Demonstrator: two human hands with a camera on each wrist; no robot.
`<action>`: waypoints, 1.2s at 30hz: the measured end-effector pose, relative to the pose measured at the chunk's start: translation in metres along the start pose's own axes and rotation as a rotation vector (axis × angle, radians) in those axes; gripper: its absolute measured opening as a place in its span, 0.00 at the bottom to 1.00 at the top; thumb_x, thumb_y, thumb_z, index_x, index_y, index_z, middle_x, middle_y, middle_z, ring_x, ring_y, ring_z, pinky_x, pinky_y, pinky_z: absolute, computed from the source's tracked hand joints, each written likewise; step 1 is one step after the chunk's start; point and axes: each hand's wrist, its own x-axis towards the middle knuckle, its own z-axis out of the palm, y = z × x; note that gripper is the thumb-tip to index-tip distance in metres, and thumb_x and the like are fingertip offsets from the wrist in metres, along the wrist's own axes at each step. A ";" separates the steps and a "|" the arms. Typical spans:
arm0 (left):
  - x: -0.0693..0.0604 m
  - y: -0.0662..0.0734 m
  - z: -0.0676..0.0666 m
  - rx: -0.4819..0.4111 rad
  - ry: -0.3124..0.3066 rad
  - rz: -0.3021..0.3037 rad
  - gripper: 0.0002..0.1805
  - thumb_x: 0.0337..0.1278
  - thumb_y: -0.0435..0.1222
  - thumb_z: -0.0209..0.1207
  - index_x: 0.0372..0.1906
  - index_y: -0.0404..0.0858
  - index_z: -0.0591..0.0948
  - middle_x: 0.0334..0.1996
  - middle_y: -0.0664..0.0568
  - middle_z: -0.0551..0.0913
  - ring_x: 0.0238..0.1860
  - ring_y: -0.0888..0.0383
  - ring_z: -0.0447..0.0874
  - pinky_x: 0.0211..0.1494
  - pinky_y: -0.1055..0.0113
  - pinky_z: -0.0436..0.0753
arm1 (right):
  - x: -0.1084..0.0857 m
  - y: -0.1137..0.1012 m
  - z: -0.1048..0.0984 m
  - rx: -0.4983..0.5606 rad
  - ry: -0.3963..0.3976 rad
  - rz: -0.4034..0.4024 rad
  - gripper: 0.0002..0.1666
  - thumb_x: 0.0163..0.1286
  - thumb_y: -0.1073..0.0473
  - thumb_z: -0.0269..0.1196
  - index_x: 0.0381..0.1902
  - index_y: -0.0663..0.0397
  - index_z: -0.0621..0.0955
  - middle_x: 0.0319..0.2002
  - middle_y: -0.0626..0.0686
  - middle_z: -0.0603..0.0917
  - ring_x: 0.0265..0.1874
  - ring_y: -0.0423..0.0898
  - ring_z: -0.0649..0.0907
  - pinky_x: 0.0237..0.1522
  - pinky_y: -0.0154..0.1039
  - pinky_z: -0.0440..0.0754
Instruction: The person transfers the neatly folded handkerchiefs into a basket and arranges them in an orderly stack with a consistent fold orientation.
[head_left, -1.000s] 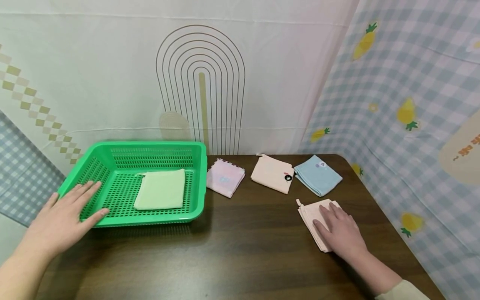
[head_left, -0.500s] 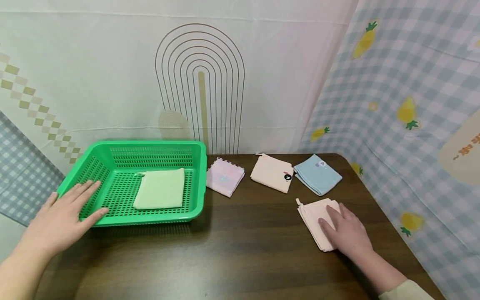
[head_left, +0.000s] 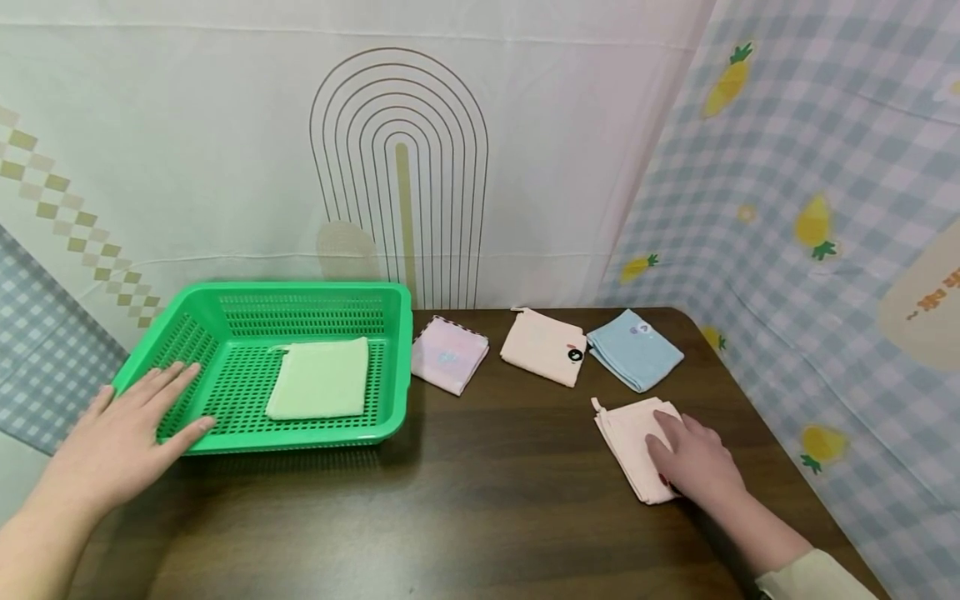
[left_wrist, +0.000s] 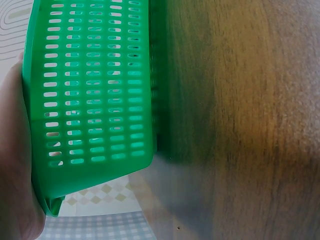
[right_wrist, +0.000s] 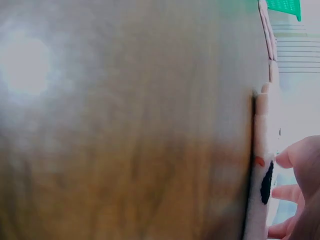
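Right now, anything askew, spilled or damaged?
No clear spill or damage. The green basket sits upright; pale green cloth inside and pink cloth outside are folded. Only oddity: a tiny speck on the table, left wrist view, too small to identify.

The towels are matt cloth, the basket glossy plastic.

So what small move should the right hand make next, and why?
I'd probably have the right hand gently pinch the nearest pink cloth: it touches the cloth, which lies flat on the table. The left hand rests on the green basket, which has bare floor beside its pale green cloth.
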 end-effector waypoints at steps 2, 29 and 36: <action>0.000 0.000 0.000 0.000 0.003 0.004 0.47 0.67 0.59 0.53 0.81 0.48 0.45 0.76 0.35 0.53 0.74 0.30 0.48 0.72 0.43 0.19 | 0.001 0.000 -0.001 0.004 0.003 0.004 0.37 0.76 0.40 0.49 0.71 0.60 0.68 0.67 0.78 0.63 0.61 0.80 0.62 0.54 0.77 0.64; 0.001 0.001 0.000 0.001 0.002 0.007 0.47 0.67 0.59 0.53 0.81 0.46 0.47 0.76 0.35 0.53 0.74 0.30 0.47 0.72 0.41 0.19 | 0.025 0.015 -0.018 0.123 -0.139 -0.016 0.37 0.71 0.42 0.60 0.66 0.65 0.71 0.66 0.75 0.68 0.63 0.74 0.69 0.58 0.67 0.70; 0.000 0.001 -0.001 -0.002 0.011 0.011 0.46 0.67 0.59 0.53 0.81 0.46 0.47 0.76 0.35 0.54 0.74 0.30 0.47 0.72 0.42 0.20 | 0.026 0.020 -0.024 0.212 -0.172 -0.014 0.38 0.70 0.43 0.63 0.67 0.64 0.72 0.68 0.75 0.66 0.66 0.74 0.65 0.61 0.69 0.66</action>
